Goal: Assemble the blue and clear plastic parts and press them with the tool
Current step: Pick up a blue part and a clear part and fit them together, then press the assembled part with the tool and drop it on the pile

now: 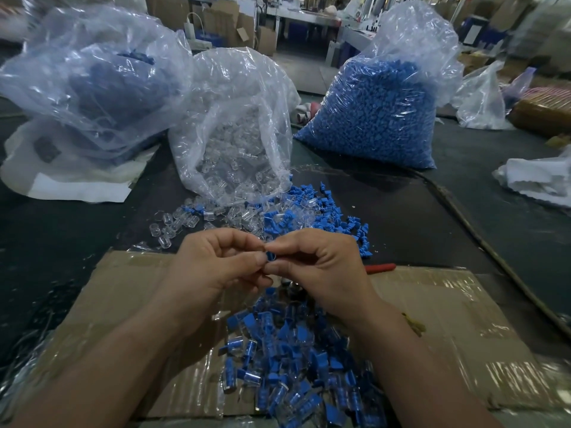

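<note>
My left hand and my right hand meet fingertip to fingertip above the cardboard sheet. Between them they pinch a small blue part; any clear part in the fingers is hidden. Below my hands lies a heap of joined blue and clear pieces. Loose clear caps and loose blue parts are scattered on the dark table beyond my fingers. A metal tool peeks out under my right hand, and its red handle sticks out to the right.
An open bag of clear caps spills toward me at centre. A full bag of blue parts stands at the right, another bag with blue pieces at the left. A cable runs along the right side.
</note>
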Motion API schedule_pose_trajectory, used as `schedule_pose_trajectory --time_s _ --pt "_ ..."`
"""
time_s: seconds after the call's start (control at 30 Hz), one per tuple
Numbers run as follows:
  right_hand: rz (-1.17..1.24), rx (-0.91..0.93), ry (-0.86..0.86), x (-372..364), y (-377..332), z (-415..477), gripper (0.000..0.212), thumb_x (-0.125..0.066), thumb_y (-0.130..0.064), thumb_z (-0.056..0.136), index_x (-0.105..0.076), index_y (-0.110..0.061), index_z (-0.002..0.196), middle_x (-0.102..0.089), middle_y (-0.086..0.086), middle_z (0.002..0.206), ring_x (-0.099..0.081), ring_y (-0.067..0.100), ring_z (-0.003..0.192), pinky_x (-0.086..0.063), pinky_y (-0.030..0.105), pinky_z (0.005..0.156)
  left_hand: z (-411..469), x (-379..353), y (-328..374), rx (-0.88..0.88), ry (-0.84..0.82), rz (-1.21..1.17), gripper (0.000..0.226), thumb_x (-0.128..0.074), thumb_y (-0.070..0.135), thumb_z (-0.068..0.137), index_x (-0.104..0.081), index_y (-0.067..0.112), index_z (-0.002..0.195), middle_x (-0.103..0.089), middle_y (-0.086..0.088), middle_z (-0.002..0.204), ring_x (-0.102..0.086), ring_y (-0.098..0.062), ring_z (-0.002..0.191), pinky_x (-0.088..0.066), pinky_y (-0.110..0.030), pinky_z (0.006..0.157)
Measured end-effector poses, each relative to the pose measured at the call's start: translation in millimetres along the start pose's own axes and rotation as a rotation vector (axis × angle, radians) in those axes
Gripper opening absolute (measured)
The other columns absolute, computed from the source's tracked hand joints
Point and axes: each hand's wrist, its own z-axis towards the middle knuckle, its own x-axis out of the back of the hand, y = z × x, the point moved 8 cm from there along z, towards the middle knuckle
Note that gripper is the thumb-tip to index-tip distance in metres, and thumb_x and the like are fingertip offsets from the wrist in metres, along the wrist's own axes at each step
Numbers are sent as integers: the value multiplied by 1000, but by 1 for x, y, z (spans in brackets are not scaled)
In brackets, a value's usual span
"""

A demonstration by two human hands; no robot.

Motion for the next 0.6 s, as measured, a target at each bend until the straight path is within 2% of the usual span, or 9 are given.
schedule_pose_trajectory --time_s 0.33,0.43,0.5,0.6 --pt "-109 43 -25 -5 -4 -1 27 -77 -4 67 -71 -2 94 -70 8 86 -66 12 79 -55 22 73 3 2 -2 14 22 65 6 -68 10 57 -70 14 61 -64 -13 55 -60 -17 43 -46 -20 41" --pt "-110 -110 -100 -1 4 2 30 -78 -19 66 -70 -19 95 -67 -11 84 -64 1 79 -51 13 71 3 3 -3 15 31 39 6 -68 7 60 -69 13 61 -64 -14 57 -59 -17 44 -47 -21 41" --pt "-137 -256 -107 15 16 2 30 -74 -33 61 -64 -36 89 -64 -15 83 -62 -6 79 -48 7 69 3 6 0 1 59 31 5 -67 7 59 -68 8 64 -65 -16 60 -60 -18 46 -49 -23 43" --pt "-342 -413 -151 45 34 0 26 -78 -30 66 -61 -39 82 -64 -16 84 -60 -8 78 -45 9 68 2 9 7 -31 92 39 19 -64 8 56 -62 0 72 -66 -14 59 -60 -16 44 -51 -21 43"
